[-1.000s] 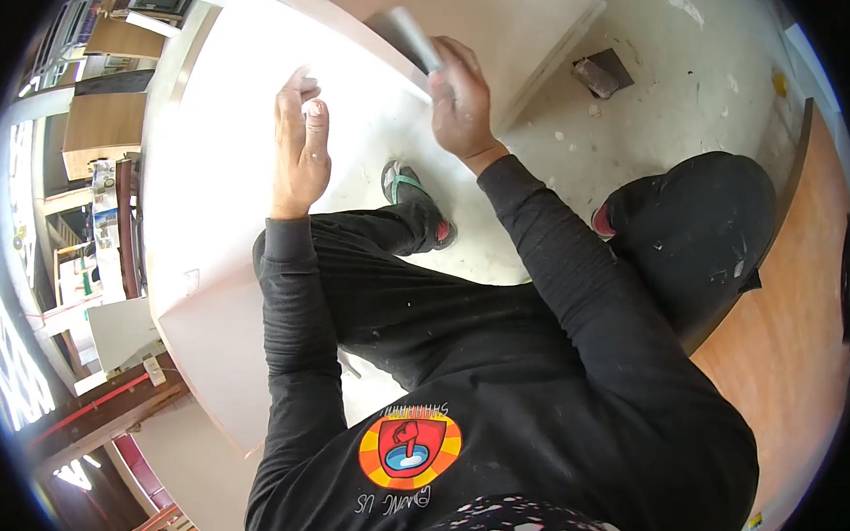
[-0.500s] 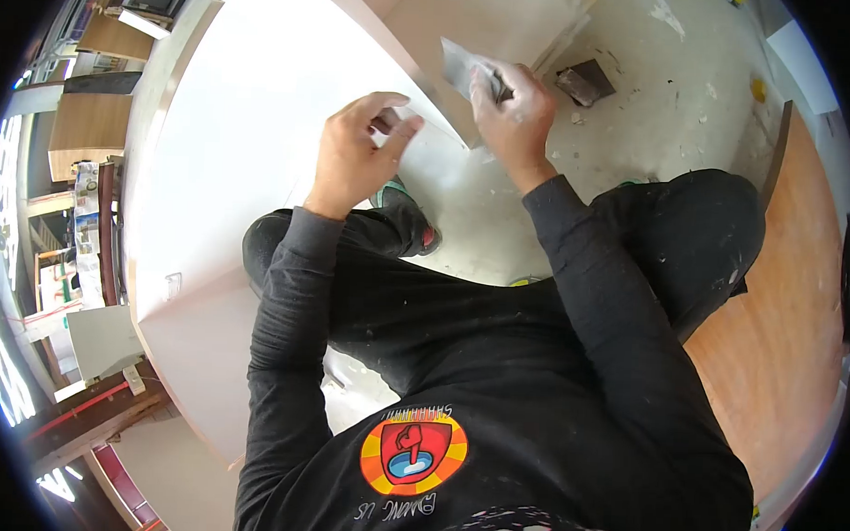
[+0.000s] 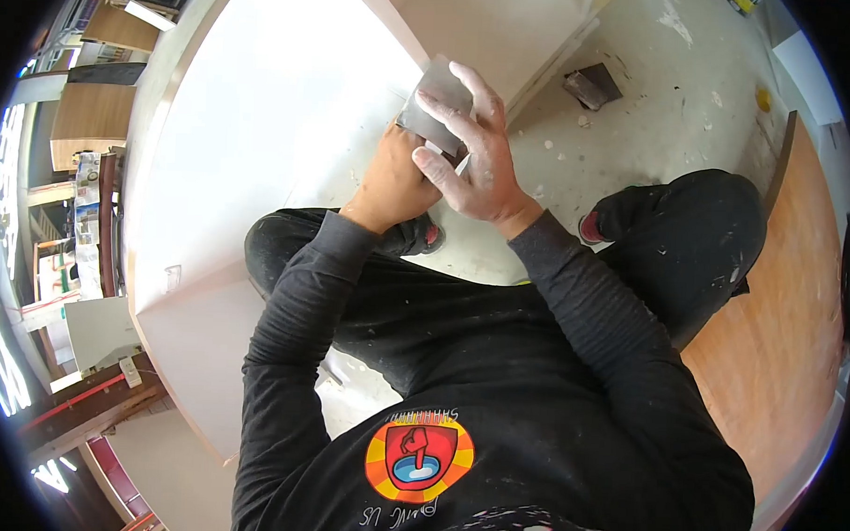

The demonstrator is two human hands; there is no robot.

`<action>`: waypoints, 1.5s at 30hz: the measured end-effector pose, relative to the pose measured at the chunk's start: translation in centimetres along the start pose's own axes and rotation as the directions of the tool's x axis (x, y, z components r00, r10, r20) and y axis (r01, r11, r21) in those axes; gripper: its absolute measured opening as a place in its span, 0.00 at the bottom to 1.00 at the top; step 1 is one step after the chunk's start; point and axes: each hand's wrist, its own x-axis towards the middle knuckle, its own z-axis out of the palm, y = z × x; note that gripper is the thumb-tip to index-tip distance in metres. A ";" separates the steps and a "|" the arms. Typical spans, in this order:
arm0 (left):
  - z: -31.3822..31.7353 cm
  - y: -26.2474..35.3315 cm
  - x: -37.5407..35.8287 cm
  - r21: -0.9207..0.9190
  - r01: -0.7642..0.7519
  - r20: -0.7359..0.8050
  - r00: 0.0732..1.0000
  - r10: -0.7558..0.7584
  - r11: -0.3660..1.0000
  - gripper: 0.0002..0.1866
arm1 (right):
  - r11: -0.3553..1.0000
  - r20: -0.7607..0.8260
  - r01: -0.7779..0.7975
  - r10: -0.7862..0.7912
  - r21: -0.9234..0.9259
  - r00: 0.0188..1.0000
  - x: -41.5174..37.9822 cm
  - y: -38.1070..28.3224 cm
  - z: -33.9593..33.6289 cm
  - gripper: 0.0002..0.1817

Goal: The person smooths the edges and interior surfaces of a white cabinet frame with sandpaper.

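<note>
A grey, flat rectangular sheet (image 3: 437, 107) is between my two hands, near the corner of a large white panel (image 3: 262, 101). My left hand (image 3: 395, 180) is closed at the lower left edge of the sheet, its fingers partly hidden behind it. White dust coats my right hand (image 3: 475, 160), whose fingers are spread over the right side of the sheet, the thumb apart below. Something small and dark shows between the palms, too hidden to name.
A dark grey block or folded piece (image 3: 592, 86) lies on the spotted floor (image 3: 636, 132). At the right is a curved wooden panel (image 3: 769, 343). Wooden boxes (image 3: 93, 113) and shelving stand at the far left. My bent knees flank the work area.
My hands have come together. The right hand has moved left with the grey sheet and opened its fingers, and my left hand has moved right to take hold of the sheet.
</note>
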 end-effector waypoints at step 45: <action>-7.6 -3.0 -3.3 -0.360 0.141 -0.533 0.780 -0.328 0.922 0.51 | 0.887 -0.157 -0.459 0.460 0.047 0.874 -5.8 9.7 11.6 0.39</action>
